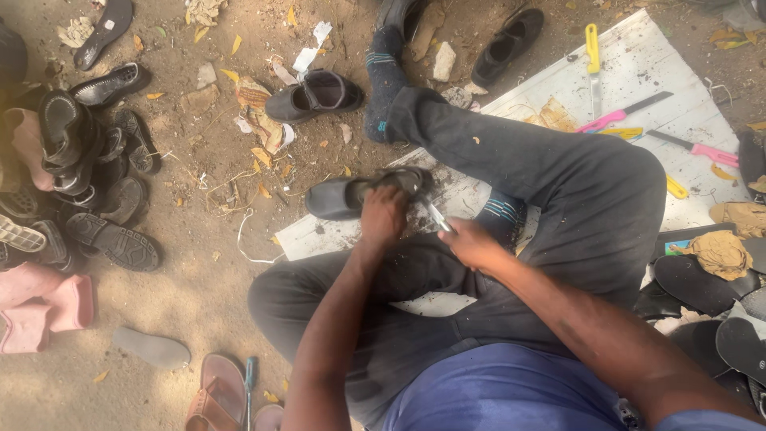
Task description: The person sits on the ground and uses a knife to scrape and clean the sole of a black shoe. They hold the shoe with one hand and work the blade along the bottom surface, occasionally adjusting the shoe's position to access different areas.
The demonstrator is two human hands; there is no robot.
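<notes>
Your left hand grips the black shoe over the white board; your right hand has its fingers closed on a small blade just beside it.

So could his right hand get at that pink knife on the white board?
Probably, with a stretch. The right hand is busy holding a small blade at the shoe. The pink knife lies in the open on the white board, beyond his raised knee, nothing covering it.
</notes>
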